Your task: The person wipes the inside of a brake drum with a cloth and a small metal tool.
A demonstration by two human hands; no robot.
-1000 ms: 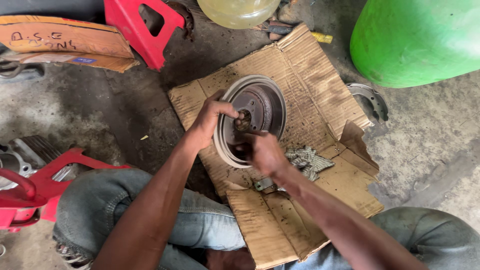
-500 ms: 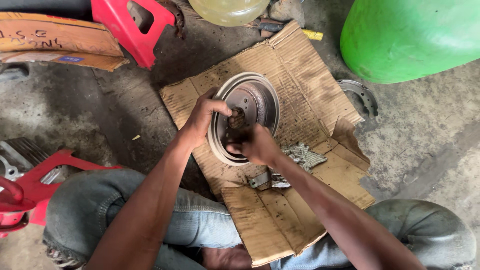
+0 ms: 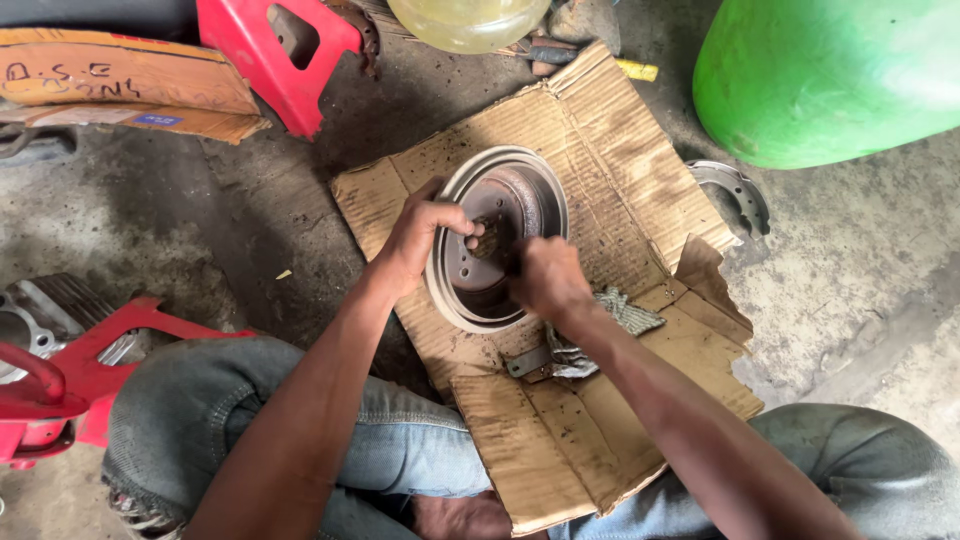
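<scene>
1. The flattened cardboard sheet (image 3: 610, 150) covers the concrete floor in front of the seated person, torn and folded at its near edge.
2. A green drum (image 3: 830, 70) stands at two o'clock from the cardboard; a red plastic stool (image 3: 275, 45) lies at eleven o'clock, with a yellowish jug (image 3: 465, 18) at twelve.
3. The brake drum (image 3: 520, 195), a round grey metal piece with its open face up, rests tilted on the middle of the cardboard, between both hands.
4. The left hand (image 3: 420, 240) sits at the drum's nine o'clock edge, forearm stretched forward over the knee, fingers curled over the rim and thumb reaching toward the hub: closed around the rim.
5. The right hand (image 3: 545, 280) is at the drum's five o'clock, knuckles up, fist closed and pressed into the hollow; what it grips inside cannot be made out.
6. A curved brake shoe (image 3: 735, 190) lies on the concrete at three o'clock, just off the cardboard.
7. A grey rag (image 3: 625, 312) and a small metal piece (image 3: 527, 362) lie at the drum's five o'clock, just beside the right wrist.
</scene>
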